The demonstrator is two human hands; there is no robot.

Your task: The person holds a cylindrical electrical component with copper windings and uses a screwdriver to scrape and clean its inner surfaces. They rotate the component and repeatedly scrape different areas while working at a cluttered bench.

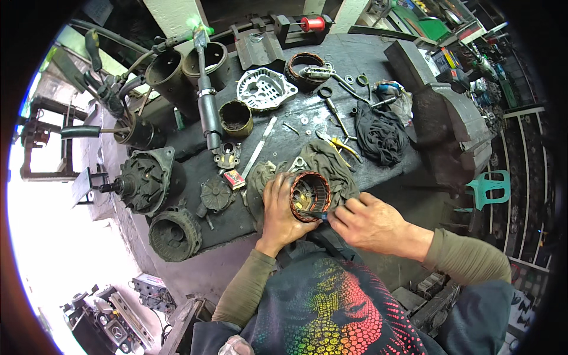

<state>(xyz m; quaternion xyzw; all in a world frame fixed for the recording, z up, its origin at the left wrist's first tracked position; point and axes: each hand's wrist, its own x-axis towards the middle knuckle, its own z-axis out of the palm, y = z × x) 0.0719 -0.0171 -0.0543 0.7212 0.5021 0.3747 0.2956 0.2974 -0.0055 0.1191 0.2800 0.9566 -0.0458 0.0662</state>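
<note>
A copper-wound ring is clasped by the left hand at the near edge of the bench, beside a grey-green cloth. A blue-ended tool is pinched by the right hand at the ring's near right rim.

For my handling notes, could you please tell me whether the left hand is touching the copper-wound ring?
Touching: the head view shows the left hand lying against the outer left side of the copper-wound ring.
</note>
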